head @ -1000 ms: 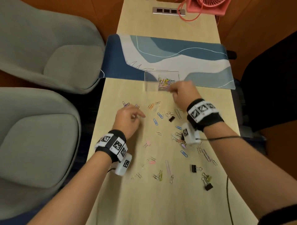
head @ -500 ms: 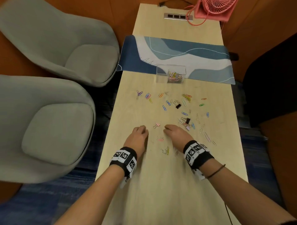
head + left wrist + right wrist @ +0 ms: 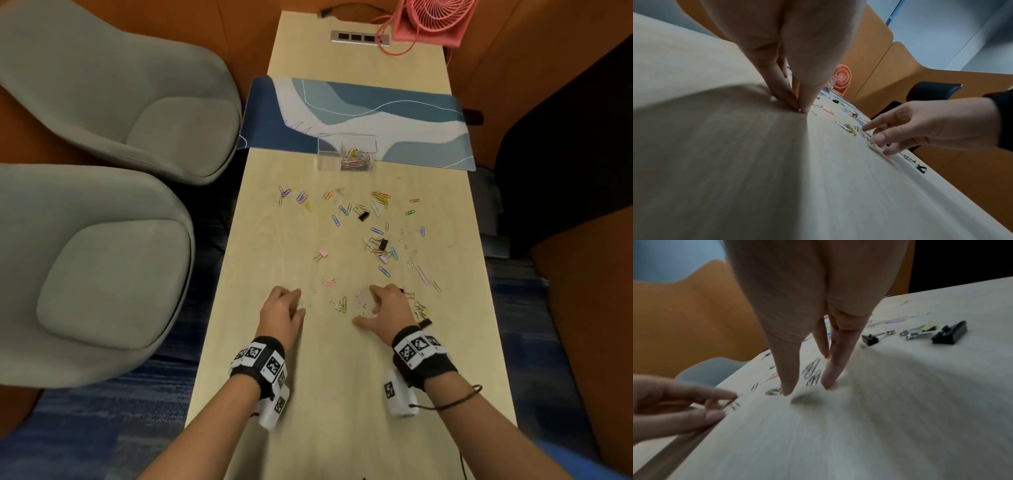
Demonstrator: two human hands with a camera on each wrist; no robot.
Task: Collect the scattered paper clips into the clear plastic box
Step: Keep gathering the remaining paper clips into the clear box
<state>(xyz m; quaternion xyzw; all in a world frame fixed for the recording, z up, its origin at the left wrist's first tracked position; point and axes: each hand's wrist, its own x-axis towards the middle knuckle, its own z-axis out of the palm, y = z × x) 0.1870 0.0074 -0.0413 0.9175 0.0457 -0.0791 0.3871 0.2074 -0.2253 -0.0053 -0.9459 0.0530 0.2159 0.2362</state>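
Head view. Wooden table [image 3: 342, 394], long and narrow, running away from the person. Clear plastic box [image 3: 346, 150] at the far part, on the near edge of a blue-and-white desk mat [image 3: 359, 113]; a heap of coloured paper clips lies in its right half. Loose paper clips [image 3: 356, 219] of many colours spread over the table between the box and the hands, with several black binder clips [image 3: 363, 216] and one pink among them. Left hand [image 3: 281, 317] low on the table, fingertips drawn together at a few silver clips. Right hand [image 3: 385, 313] just beside it to the right, thumb spread apart, fingers bent down over pale clips. Pink fan [image 3: 433, 20] at the far end; two grey chairs [image 3: 102, 260] along the left side.

Left wrist view. Left hand [image 3: 789, 65] with thumb and fingertips pinched together against the table; what they hold is hidden here. Right hand [image 3: 931, 128] at the right, forefinger stretched out, fingertips on silver clips.

Right wrist view. Right hand [image 3: 807, 321] with thumb and fingers straight, tips on the table, parted to either side of a few silver clips [image 3: 812, 371]; nothing grasped. Left hand [image 3: 674, 408] at the lower left, thumb and forefinger pinching a silver clip at the table. Black binder clip [image 3: 949, 333] lies behind; picture blurred.
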